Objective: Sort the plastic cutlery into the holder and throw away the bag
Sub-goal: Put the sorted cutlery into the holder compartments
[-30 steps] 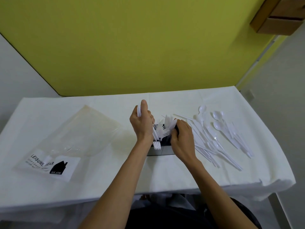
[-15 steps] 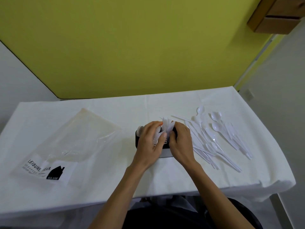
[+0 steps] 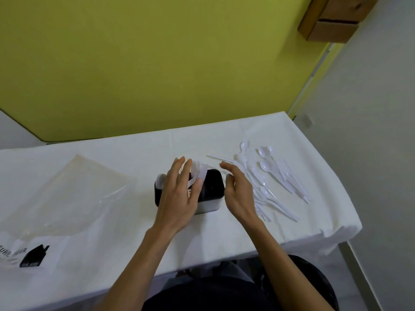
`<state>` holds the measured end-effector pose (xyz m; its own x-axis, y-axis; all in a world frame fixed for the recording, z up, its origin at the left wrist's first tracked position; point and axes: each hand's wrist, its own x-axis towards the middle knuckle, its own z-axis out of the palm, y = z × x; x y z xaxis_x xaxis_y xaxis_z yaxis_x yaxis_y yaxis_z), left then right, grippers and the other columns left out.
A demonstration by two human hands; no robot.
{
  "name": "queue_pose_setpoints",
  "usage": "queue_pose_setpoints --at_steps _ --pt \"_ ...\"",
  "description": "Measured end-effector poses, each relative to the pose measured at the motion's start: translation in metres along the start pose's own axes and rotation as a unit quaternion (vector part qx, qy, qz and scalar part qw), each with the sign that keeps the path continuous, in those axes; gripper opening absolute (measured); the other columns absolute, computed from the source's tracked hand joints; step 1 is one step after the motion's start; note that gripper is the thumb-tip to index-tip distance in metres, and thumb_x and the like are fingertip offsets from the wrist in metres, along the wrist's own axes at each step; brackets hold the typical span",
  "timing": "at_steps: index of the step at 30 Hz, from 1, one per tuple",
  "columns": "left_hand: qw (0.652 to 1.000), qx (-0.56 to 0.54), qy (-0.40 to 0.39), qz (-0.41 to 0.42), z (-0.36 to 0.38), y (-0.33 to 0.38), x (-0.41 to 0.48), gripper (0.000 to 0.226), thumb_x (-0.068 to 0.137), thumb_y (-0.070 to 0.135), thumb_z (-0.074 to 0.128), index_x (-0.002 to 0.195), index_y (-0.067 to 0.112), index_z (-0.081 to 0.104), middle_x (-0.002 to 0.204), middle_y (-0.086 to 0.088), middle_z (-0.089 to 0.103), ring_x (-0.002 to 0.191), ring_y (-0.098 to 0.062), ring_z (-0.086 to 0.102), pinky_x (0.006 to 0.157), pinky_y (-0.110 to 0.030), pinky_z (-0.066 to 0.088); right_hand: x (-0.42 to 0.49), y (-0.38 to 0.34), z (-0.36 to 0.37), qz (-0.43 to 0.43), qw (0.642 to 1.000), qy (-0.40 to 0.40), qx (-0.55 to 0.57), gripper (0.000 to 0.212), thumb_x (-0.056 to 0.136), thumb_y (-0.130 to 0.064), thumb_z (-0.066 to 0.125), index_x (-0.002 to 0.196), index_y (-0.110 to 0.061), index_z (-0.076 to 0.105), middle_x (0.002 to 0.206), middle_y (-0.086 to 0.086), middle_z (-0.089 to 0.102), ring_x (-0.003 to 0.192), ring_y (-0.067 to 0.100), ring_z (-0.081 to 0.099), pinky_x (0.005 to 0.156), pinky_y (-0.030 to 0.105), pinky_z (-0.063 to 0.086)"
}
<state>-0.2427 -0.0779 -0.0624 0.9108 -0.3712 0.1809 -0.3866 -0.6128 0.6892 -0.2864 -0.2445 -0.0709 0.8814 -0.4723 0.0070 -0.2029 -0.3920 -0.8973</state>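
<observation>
A black cutlery holder stands at the middle of the table, with white plastic forks sticking up from its left half. My left hand lies flat over the holder's left side, fingers spread against the forks. My right hand hovers just right of the holder, fingers apart and empty. A heap of loose white spoons and knives lies to the right on the table. The clear plastic bag lies flat at the left.
A white cloth covers the table, whose right edge is close to the loose cutlery. A yellow wall rises behind. A wooden shelf hangs at the upper right.
My left hand came down from above the holder and now rests flat on the forks. My right hand has let go of the holder and moved slightly right, its fingers now apart.
</observation>
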Motion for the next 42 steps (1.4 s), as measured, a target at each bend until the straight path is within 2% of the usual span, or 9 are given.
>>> queue_pose_setpoints --at_steps 6,12,20,23,28,31,34,38,42 --pt "0.996 -0.063 0.057 0.032 0.002 0.032 0.017 0.038 0.101 0.028 0.052 0.135 0.012 0.059 0.15 -0.002 0.043 0.144 -0.016 0.037 0.114 -0.033 0.036 0.014 0.075 -0.058 0.124 0.976 0.102 -0.149 0.042 0.088 0.002 0.051 0.12 -0.018 0.069 0.121 0.002 0.069 0.12 0.027 0.057 0.094 0.03 0.045" --pt "0.992 -0.069 0.068 0.081 0.026 0.071 0.031 0.023 0.096 0.01 0.057 0.115 0.014 0.07 0.131 -0.003 0.058 0.124 -0.016 0.054 0.101 -0.008 0.033 0.023 0.111 -0.076 0.198 0.942 0.018 -0.269 0.05 0.083 0.002 0.053 0.127 -0.018 0.066 0.12 0.009 0.068 0.12 0.033 0.052 0.099 0.04 0.048" --pt "0.986 -0.11 0.005 0.129 0.07 0.114 0.032 0.023 0.096 0.004 0.057 0.107 0.015 0.073 0.113 0.002 0.063 0.11 -0.006 0.061 0.095 -0.016 0.045 0.008 0.132 -0.113 0.172 0.936 -0.003 -0.308 0.046 0.082 0.005 0.054 0.119 -0.018 0.069 0.114 0.005 0.069 0.111 0.028 0.058 0.088 0.038 0.054" --pt "0.983 -0.15 -0.07 0.074 0.097 0.117 0.031 0.024 0.096 0.005 0.057 0.104 0.019 0.074 0.105 0.008 0.068 0.099 -0.003 0.064 0.084 -0.011 0.048 -0.004 0.141 -0.121 0.158 0.925 -0.024 -0.345 0.042 0.085 -0.002 0.055 0.121 -0.021 0.064 0.115 0.005 0.065 0.109 0.027 0.055 0.088 0.036 0.05" --pt "0.96 -0.105 -0.222 -0.132 0.152 0.097 0.023 0.023 0.097 0.02 0.055 0.116 0.021 0.069 0.107 0.005 0.072 0.092 -0.004 0.067 0.072 -0.005 0.045 -0.004 0.152 -0.132 0.144 0.928 -0.004 -0.343 0.026 0.095 -0.017 0.055 0.12 -0.016 0.061 0.115 0.007 0.063 0.102 0.028 0.059 0.086 0.038 0.048" --pt "0.945 -0.091 -0.237 -0.207 0.172 0.087 0.02 0.032 0.096 0.024 0.055 0.126 0.016 0.062 0.105 0.002 0.069 0.095 -0.014 0.068 0.076 -0.021 0.051 -0.003 0.159 -0.135 0.125 0.925 -0.003 -0.358 0.023 0.096 -0.025 0.055 0.117 -0.017 0.063 0.108 0.004 0.066 0.093 0.025 0.062 0.083 0.037 0.048" --pt "0.94 -0.06 -0.238 -0.239 0.184 0.083 0.023 0.035 0.095 0.031 0.06 0.125 0.013 0.06 0.107 0.003 0.065 0.097 -0.016 0.065 0.076 -0.025 0.048 -0.001 0.164 -0.141 0.123 0.929 -0.01 -0.348 0.023 0.095 -0.034 0.06 0.11 -0.018 0.067 0.104 0.003 0.066 0.09 0.024 0.063 0.082 0.036 0.048" --pt "0.943 0.022 -0.245 -0.226 0.192 0.087 0.033 0.023 0.093 0.04 0.062 0.101 0.019 0.069 0.091 0.009 0.067 0.093 -0.015 0.064 0.081 -0.035 0.056 0.002 0.164 -0.153 0.142 0.958 -0.008 -0.25 0.022 0.087 -0.042 0.071 0.098 -0.023 0.071 0.096 -0.003 0.064 0.085 0.017 0.063 0.075 0.03 0.05" --pt "0.952 -0.004 -0.206 -0.226 0.192 0.094 0.042 0.019 0.092 0.042 0.064 0.096 0.023 0.066 0.087 0.014 0.063 0.091 -0.012 0.064 0.075 -0.028 0.053 0.004 0.155 -0.163 0.145 0.976 0.008 -0.165 0.022 0.085 -0.041 0.075 0.096 -0.022 0.074 0.094 -0.006 0.065 0.08 0.005 0.058 0.066 0.014 0.039"
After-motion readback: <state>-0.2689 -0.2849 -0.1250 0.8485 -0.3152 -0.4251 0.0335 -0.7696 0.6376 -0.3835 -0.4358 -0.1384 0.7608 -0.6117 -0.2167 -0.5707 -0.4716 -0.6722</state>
